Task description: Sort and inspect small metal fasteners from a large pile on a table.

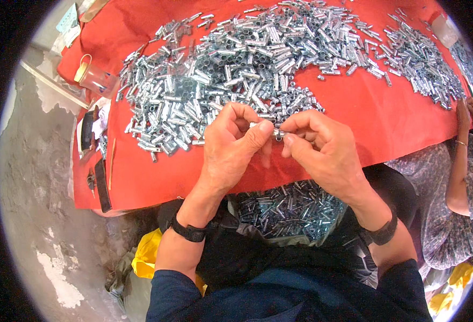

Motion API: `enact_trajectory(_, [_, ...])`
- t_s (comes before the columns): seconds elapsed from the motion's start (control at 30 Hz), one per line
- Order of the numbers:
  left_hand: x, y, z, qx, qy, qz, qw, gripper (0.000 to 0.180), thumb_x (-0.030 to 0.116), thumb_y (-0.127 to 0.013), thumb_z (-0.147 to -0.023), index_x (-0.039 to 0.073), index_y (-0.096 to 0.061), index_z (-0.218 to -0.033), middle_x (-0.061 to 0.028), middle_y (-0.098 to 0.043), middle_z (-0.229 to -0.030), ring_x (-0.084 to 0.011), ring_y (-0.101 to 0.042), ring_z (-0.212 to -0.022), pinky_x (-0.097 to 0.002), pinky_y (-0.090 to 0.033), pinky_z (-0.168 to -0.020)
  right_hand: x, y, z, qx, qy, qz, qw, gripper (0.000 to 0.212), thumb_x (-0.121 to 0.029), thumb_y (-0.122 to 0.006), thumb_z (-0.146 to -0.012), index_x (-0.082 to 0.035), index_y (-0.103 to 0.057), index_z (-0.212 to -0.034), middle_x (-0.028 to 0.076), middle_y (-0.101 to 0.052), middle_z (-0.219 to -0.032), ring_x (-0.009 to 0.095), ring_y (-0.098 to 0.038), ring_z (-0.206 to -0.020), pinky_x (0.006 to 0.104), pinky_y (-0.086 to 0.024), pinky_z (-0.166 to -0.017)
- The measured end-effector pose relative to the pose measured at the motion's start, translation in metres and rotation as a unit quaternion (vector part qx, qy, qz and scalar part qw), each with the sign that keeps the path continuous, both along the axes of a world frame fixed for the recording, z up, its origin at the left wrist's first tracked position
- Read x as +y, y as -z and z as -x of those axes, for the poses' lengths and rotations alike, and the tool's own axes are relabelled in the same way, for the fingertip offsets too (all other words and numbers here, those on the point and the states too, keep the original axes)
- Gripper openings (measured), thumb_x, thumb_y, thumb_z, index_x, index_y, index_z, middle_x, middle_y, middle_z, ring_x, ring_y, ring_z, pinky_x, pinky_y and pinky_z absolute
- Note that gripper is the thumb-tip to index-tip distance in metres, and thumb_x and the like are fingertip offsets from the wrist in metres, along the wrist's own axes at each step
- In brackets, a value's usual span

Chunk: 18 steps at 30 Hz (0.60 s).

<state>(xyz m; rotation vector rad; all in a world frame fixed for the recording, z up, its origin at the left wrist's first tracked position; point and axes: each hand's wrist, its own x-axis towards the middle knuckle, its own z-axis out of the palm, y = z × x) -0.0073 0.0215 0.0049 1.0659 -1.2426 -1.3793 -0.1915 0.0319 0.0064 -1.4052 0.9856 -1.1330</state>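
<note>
Between my two hands is a small silvery metal tube [278, 132], held near the front of the red cloth. My left hand [232, 144] pinches its left end between thumb and fingers. At the other end, the thumb and forefinger of my right hand [322, 147] are closed on it too. Just beyond my hands spreads a large heap of short shiny metal tubes [231, 70], many lying on their sides and some showing open round ends. Below the cloth's front edge, by my lap, a container holds many thin metal pieces [290, 209].
Another pile of metal tubes [424, 67] lies at the right. A clear plastic jar [98, 79] stands at the far left, with a dark flat strip [103, 185] nearer. At the right edge sits another person in patterned clothing [445, 198]. A rough wall [38, 161] borders the left.
</note>
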Motion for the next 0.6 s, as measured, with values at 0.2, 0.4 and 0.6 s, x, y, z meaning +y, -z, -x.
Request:
enact_trajectory(0.2, [0.004,0.0,0.004,0.028,-0.003,-0.025,0.999,0.018,0.013,-0.064,-0.098,-0.002,-0.054,-0.101,-0.0055,-0.063,-0.074,-0.0107,-0.06,-0.059,-0.0239,-0.049,-0.048,0.002,-0.002,0.0,-0.006,-0.014,-0.049,0.999,0.011,0.0,-0.061,-0.092,0.004,-0.06,-0.102,0.006,-0.066,-0.085,0.009,-0.063,-0.073,0.0233,-0.05,-0.063])
enact_trajectory(0.4, [0.008,0.003,0.004,-0.081,0.014,0.061,0.995,0.015,0.013,-0.06,-0.101,-0.001,-0.064,-0.1,-0.0007,-0.06,-0.07,-0.0059,-0.056,-0.056,-0.0219,-0.044,-0.048,0.002,0.0,-0.001,0.005,0.003,-0.039,0.999,0.008,-0.003,-0.063,-0.092,0.003,-0.061,-0.096,0.007,-0.066,-0.077,0.008,-0.062,-0.066,0.0253,-0.049,-0.055])
enact_trajectory(0.6, [0.002,0.01,-0.004,-0.252,0.049,0.292,0.921,0.02,0.018,-0.07,-0.093,0.001,-0.064,-0.1,-0.0095,-0.065,-0.082,-0.0162,-0.064,-0.066,-0.0301,-0.049,-0.056,0.003,-0.002,0.001,0.017,-0.022,-0.057,0.998,0.008,-0.005,-0.063,-0.093,0.002,-0.061,-0.091,0.004,-0.064,-0.073,0.006,-0.059,-0.064,0.0249,-0.047,-0.053])
